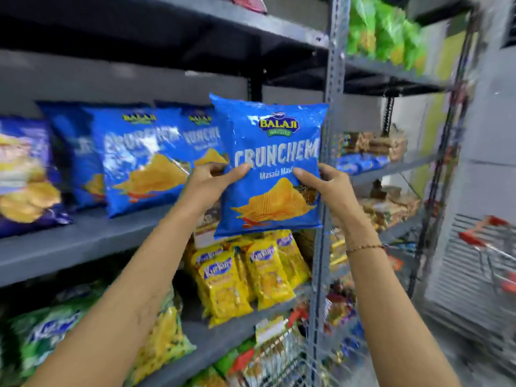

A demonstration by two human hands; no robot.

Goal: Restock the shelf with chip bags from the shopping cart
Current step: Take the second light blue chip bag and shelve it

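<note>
Shelving [92, 241] fills most of the view, grey metal racks with a perforated upright post [332, 107] splitting the left bay from the right one. The middle shelf on the left has a row of blue Crunchem bags [145, 163] standing upright and leaning back a bit, with a darker blue chip bag [25, 177] at the far left edge. Below that there's a bunch of yellow Kurkure packs [237, 277] and some green bags [47, 333] lower left, pretty blurry. Up top right is a row of green bags too [385, 32]. The shopping cart [491, 247] is off at the right edge, red trim on the handle, mostly smeared out.

Front and centre is the blue chip bag [270, 152], Balaji Crunchem Masala, held up in the air right in front of the post, at the right end of that blue row but not resting on the shelf. It's upright, label facing the camera.

Left hand [215, 182] grips the bag's left edge, thumb across the front. Right hand [326, 185] pinches the right edge the same way, thumb on the front, fingers behind. There's a thin beaded bracelet [363, 248] on the right wrist.
</note>
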